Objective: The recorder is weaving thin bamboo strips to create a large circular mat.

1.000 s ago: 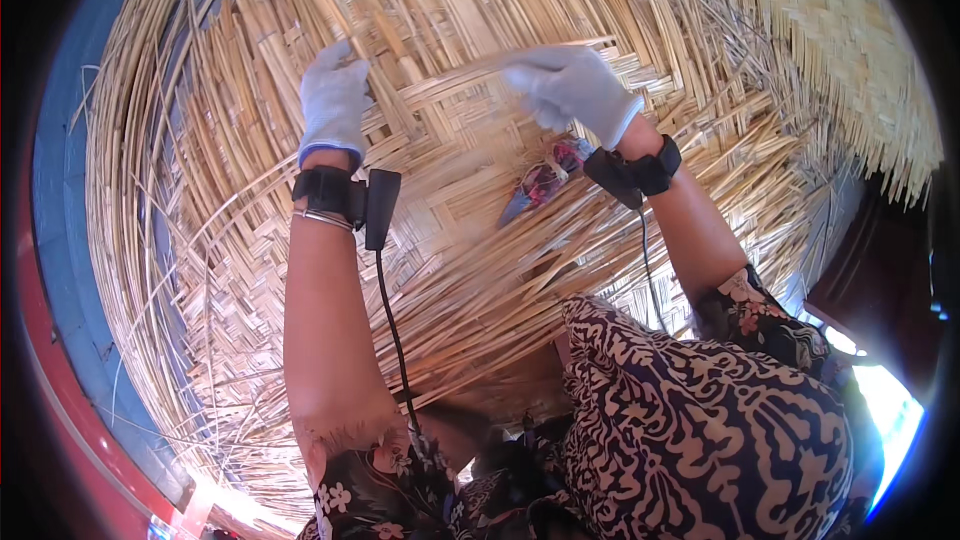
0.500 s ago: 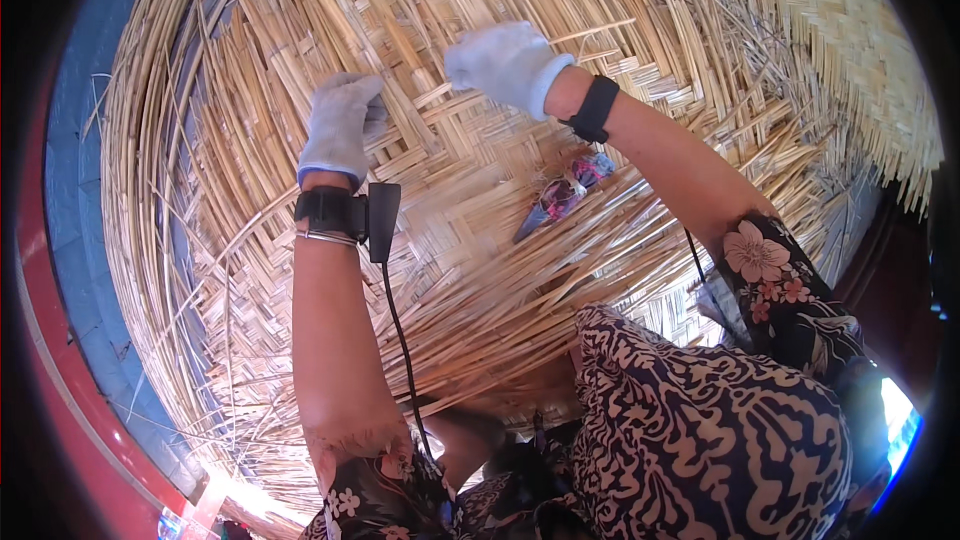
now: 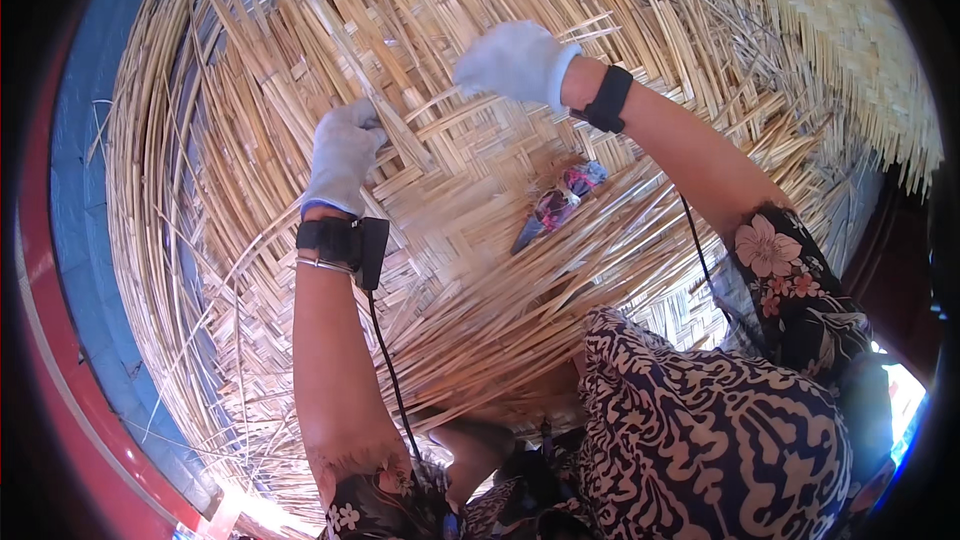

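Observation:
My left hand (image 3: 343, 158), in a pale work glove, is closed with thumb and fingers pinched on a flat reed strip (image 3: 355, 70) that slants up and away over the mat. My right hand (image 3: 515, 62), gloved too, is curled into a fist farther to the right; a light cross strip (image 3: 432, 100) runs up to its fingertips, whose undersides are hidden. Both hands are over a half-woven reed mat (image 3: 455, 205) in a herringbone pattern. Nearer to me lies a small knife (image 3: 556, 204), its grey pointed blade toward me and its handle wrapped in colourful cloth.
Long loose reed ends (image 3: 240, 110) fan out around the woven part. Another woven mat (image 3: 830, 40) is at the far right. Blue floor (image 3: 80, 190) and a red edge (image 3: 50, 340) show at left. Black cables (image 3: 385, 360) hang from my wrist straps; patterned cloth (image 3: 710, 420) covers my knee.
My left hand has come slightly nearer, and a reed strip now slants beside its fingers. My right hand has shifted a little to the right, still curled.

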### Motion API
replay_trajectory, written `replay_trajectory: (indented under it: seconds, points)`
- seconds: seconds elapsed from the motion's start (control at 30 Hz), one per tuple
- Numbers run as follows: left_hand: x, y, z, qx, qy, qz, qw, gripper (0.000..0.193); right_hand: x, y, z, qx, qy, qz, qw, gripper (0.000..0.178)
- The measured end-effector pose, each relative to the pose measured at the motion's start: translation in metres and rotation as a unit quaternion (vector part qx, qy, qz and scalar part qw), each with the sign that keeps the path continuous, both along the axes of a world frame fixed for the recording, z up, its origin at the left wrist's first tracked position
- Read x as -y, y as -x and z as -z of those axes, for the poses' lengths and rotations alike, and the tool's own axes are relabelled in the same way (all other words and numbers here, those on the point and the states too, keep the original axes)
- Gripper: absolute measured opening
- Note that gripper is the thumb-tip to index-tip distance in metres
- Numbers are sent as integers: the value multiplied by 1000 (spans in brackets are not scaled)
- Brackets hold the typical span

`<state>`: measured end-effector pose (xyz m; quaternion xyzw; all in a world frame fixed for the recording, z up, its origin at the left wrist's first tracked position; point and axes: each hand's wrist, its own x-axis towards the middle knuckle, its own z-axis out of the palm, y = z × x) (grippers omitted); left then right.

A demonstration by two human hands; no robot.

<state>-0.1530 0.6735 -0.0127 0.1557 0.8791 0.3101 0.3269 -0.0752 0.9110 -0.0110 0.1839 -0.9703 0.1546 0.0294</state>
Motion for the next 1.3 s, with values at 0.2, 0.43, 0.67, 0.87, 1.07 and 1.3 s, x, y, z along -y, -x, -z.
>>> replay_trajectory:
  seconds: [0.2,0.43,0.67,0.87,1.07,1.3]
  points:
    - [3,-5,4,-109,-16,-11,994,16,-1,14,-6,39,-40,-33,998,8]
    - [-7,-12,-10,31,-89,-123,988,19,10,5,15,-3,21,81,997,19]
    - [9,-4,2,-75,-55,-41,995,18,21,13,-7,138,99,117,978,28]
    - [-1,9,-10,-100,37,82,991,18,30,12,-10,101,-19,90,991,18]
    - [0,8,-16,-66,114,85,988,23,27,6,-18,118,-20,-13,993,21]
    - [-5,4,-19,-38,128,104,986,24,26,6,-14,131,-23,23,991,21]
